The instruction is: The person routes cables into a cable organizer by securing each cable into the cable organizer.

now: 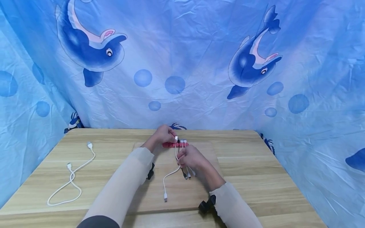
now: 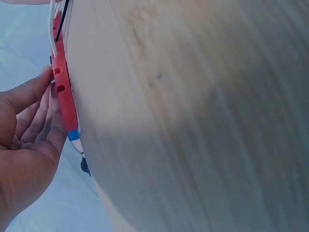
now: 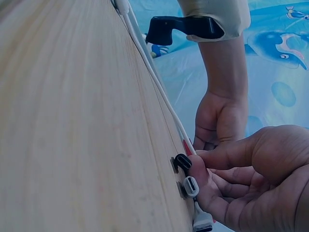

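A red cable holder (image 1: 168,145) with slots stands near the far edge of a wooden board (image 1: 151,196). My left hand (image 1: 163,134) is behind it, thumb and fingertips pinching the top end of a white cable (image 1: 168,174) beside its plug. Lower down, my right hand (image 3: 270,179) pinches that cable between thumb and forefinger. The cable passes through a slot in the holder and its other plug (image 1: 165,198) lies on the board. A black cable (image 2: 64,21) and other white cables sit in neighbouring slots, their lower plugs (image 3: 191,186) hanging by my right hand.
Another white cable (image 1: 71,180) lies looped on the table (image 1: 251,177) to the left. A blue curtain (image 1: 182,47) printed with dolphins hangs behind and around the table. Dark straps (image 1: 206,204) are on both sleeves.
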`<state>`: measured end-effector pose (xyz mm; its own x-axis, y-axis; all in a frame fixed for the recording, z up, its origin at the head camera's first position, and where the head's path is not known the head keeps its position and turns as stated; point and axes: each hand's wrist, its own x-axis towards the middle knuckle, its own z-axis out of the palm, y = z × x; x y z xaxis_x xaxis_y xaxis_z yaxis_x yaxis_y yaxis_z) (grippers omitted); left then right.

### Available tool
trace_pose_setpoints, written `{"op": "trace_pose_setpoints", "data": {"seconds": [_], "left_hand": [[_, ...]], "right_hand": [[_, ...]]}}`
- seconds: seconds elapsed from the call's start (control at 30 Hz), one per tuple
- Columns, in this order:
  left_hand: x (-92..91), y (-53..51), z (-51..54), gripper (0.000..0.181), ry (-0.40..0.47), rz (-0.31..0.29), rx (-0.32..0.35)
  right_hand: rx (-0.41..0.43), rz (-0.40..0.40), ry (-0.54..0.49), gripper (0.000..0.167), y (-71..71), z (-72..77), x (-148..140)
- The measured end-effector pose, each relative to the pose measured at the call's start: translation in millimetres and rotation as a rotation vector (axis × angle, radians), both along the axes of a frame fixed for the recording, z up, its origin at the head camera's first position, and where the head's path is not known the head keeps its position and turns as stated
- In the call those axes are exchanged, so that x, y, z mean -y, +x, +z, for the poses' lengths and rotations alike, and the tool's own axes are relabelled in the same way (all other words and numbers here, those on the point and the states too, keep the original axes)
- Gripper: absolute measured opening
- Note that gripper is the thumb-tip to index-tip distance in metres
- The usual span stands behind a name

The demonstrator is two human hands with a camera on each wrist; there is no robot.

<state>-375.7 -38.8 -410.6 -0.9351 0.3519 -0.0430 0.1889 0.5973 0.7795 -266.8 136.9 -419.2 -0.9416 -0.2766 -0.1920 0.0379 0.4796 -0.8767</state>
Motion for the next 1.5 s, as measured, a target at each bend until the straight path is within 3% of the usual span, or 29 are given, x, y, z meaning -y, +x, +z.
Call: {"op": "trace_pose_setpoints", "data": {"seconds": [0.23, 0.47, 0.77, 1.23, 1.5], "left_hand": [[6.1, -2.2, 3.7, 0.027, -0.016, 0.026, -0.004], [14.1, -3.6, 6.2, 0.03, -0.018, 0.007, -0.031], [38.3, -1.6, 7.9, 0.028, 0.004, 0.026, -0.042], [109.2, -0.5, 10.4, 0.023, -0.057, 0.045, -0.12], [158.6, 6.7, 4.1, 0.023, -0.101, 0.059, -0.151]], "right_hand": [[-0.009, -0.006, 0.007, 0.011, -1.5, -0.7, -0.6], [-0.006, -0.013, 0.009, 0.011, -2.3, -2.1, -2.3], [-0.009, -0.017, 0.016, 0.01, -1.0, -1.6, -0.5], [-0.013, -0.013, 0.028, 0.012, 0.1, -1.0, -1.0], [-0.016, -0.01, 0.005, 0.011, -0.5, -2.1, -1.6]]}}
